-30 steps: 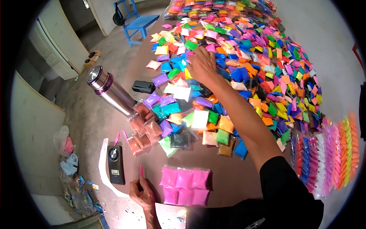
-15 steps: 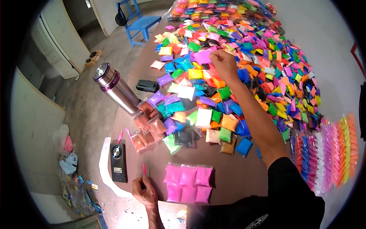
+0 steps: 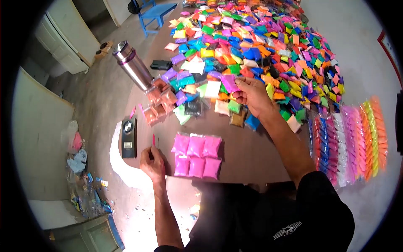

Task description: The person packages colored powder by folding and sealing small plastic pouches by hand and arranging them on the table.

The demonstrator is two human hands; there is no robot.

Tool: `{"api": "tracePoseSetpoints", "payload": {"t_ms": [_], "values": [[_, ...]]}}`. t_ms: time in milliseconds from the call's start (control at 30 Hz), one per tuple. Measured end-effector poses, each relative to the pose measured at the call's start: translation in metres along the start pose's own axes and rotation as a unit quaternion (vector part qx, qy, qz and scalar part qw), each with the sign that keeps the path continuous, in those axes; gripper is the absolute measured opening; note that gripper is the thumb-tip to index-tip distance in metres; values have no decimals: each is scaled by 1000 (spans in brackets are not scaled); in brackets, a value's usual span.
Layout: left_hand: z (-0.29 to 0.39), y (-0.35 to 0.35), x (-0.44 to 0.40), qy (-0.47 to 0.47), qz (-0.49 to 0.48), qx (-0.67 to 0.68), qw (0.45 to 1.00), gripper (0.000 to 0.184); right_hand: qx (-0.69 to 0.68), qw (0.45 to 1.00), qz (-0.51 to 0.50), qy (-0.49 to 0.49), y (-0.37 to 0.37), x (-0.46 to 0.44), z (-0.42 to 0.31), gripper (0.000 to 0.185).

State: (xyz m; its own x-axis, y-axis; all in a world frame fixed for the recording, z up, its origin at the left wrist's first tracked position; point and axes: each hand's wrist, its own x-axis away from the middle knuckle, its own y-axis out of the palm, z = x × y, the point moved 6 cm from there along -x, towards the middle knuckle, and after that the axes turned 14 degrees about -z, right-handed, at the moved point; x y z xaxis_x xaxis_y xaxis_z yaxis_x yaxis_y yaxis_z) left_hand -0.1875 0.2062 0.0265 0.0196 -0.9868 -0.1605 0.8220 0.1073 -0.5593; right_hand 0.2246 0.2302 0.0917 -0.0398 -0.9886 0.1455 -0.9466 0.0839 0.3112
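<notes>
My right hand (image 3: 256, 97) pinches one corner of a small magenta packet (image 3: 228, 83), holding it over the near edge of a large pile of colourful packets (image 3: 252, 52). At the table's near edge, my left hand (image 3: 152, 164) is closed around a slim pink stick (image 3: 154, 140), whose tip points away from me. Just right of that hand lies a block of several pink packets (image 3: 196, 156) in two rows. A black phone-like device (image 3: 129, 137) rests to its left on a white strip (image 3: 117, 155).
Brown packets (image 3: 158, 102) lie beside a steel thermos (image 3: 133, 67) on the left. Behind them sits a black case (image 3: 161, 64). Long sleeves of coloured packets (image 3: 348, 143) stand at the right. A blue chair (image 3: 156, 12) is beyond the table.
My right hand has drawn back from the pile toward me with the magenta packet. My left hand keeps the pink stick. The camera view has shifted, so the table contents appear higher.
</notes>
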Motion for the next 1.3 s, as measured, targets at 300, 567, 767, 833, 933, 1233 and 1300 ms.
{"api": "tracePoseSetpoints", "payload": {"t_ms": [300,567,767,833,933,1233,1300], "values": [[-5,0,-3,106,44,-70,991,17,53,998,3,34,16,82,54,20],[-5,0,-1,94,42,-32,994,16,97,993,32,60,14,120,74,20],[-9,-1,-1,111,45,-41,992,15,139,988,48,38,8,122,76,21],[-3,-1,-2,132,52,-60,988,15,139,989,46,19,2,118,77,21],[3,-2,0,119,41,-61,990,15,121,991,60,-13,3,111,61,18],[-2,2,-1,94,40,-25,994,14,97,988,89,-83,-16,71,23,23],[0,2,0,90,41,-29,995,14,84,985,128,-76,-25,69,22,25]]}}
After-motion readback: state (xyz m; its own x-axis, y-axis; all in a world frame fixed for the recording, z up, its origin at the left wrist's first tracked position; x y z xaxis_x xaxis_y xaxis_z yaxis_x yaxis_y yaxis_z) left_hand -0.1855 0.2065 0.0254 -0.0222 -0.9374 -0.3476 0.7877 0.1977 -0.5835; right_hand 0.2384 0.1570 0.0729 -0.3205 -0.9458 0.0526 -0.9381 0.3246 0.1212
